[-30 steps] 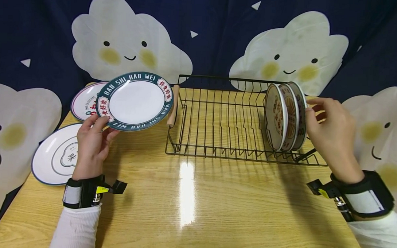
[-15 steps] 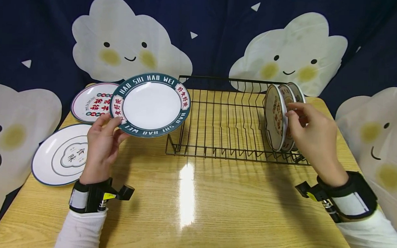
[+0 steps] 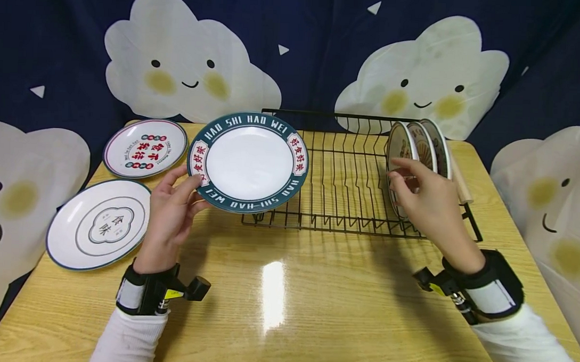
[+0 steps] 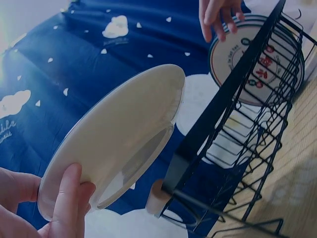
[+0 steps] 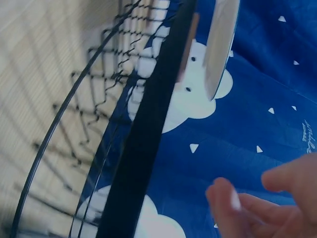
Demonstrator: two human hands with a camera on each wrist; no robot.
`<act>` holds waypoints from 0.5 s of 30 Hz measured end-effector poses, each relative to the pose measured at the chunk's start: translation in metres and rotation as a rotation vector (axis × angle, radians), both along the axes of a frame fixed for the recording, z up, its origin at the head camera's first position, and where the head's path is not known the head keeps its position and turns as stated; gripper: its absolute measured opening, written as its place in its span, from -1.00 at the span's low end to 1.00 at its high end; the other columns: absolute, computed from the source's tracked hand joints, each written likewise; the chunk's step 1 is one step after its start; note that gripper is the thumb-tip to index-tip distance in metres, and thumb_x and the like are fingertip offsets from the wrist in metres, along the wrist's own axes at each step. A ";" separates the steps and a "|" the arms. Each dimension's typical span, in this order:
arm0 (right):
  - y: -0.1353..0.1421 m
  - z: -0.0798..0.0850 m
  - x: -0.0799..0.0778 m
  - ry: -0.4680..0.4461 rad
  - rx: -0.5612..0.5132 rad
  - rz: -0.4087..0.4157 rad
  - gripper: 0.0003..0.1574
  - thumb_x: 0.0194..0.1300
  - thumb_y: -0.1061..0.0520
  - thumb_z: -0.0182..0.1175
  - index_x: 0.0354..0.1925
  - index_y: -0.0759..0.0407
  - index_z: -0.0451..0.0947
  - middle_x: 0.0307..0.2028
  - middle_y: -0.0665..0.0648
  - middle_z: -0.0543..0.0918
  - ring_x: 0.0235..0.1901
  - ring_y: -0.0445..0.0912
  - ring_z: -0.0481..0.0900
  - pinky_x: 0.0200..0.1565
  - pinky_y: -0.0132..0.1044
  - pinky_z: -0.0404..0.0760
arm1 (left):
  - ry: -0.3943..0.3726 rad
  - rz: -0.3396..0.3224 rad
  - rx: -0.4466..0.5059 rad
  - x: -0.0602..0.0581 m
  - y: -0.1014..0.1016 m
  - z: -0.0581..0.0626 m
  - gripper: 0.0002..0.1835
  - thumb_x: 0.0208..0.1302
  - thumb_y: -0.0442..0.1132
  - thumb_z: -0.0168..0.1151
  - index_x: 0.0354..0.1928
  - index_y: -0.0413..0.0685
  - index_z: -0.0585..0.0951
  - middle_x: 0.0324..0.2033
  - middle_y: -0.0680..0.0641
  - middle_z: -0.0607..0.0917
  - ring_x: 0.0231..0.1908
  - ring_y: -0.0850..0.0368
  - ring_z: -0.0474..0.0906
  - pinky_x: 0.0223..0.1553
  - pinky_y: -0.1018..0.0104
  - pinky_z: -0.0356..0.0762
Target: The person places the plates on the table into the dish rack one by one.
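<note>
My left hand pinches the left rim of a white plate with a dark green lettered border. In the left wrist view, its pale underside is tilted, with the thumb and fingers on either side of the rim. The plate is held up over the left end of a black wire dish rack. My right hand hovers in front of several plates standing on edge at the rack's right end, the nearest being a patterned plate. In the right wrist view, the fingers are apart from the thumb and hold nothing.
Two more plates lie on the wooden table at the left: a red-lettered plate behind and a blue-rimmed plate in front. A wooden handle is on the rack's right end. A dark blue cloud-print curtain hangs behind.
My left hand has carried the green-rimmed plate rightward, over the rack's left end. My right hand has come away from the far-right standing plate and moved left past the standing plates.
</note>
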State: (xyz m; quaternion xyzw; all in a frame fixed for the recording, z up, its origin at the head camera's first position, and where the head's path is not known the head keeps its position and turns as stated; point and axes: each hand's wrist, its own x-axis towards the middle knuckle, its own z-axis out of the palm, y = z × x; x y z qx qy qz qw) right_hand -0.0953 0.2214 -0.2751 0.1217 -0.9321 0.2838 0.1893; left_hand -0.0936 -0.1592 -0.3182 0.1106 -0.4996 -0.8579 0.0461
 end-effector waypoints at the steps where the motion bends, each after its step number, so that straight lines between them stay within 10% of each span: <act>1: -0.002 0.000 0.000 -0.043 -0.012 0.004 -0.59 0.33 0.06 0.04 0.09 0.18 0.49 -0.32 0.18 0.67 -0.53 -0.12 0.61 -0.59 -0.57 0.50 | 0.001 -0.007 -0.005 0.000 0.002 0.000 -0.54 0.15 -0.34 0.25 0.11 -0.18 0.40 -0.37 -0.08 0.70 -0.55 0.17 0.64 -0.51 0.39 0.62; 7: -0.016 -0.004 -0.002 -0.286 -0.146 0.031 -0.49 0.35 -0.07 0.01 0.19 0.08 0.40 -0.17 0.15 0.63 -0.41 -0.31 0.59 -0.48 -0.38 0.64 | -0.010 -0.041 -0.047 0.000 0.015 0.001 -0.59 0.20 -0.33 0.21 0.09 -0.16 0.40 -0.37 -0.05 0.71 -0.51 0.17 0.67 -0.50 0.38 0.62; 15: -0.035 -0.012 -0.009 -0.442 -0.326 0.068 -0.36 0.33 -0.13 0.02 0.27 0.13 0.29 -0.07 0.24 0.55 -0.21 0.06 0.64 -0.41 -0.31 0.67 | -0.015 -0.127 -0.090 0.001 0.034 -0.001 -0.63 0.24 -0.37 0.13 0.10 -0.12 0.39 -0.39 -0.01 0.71 -0.53 0.21 0.64 -0.51 0.39 0.62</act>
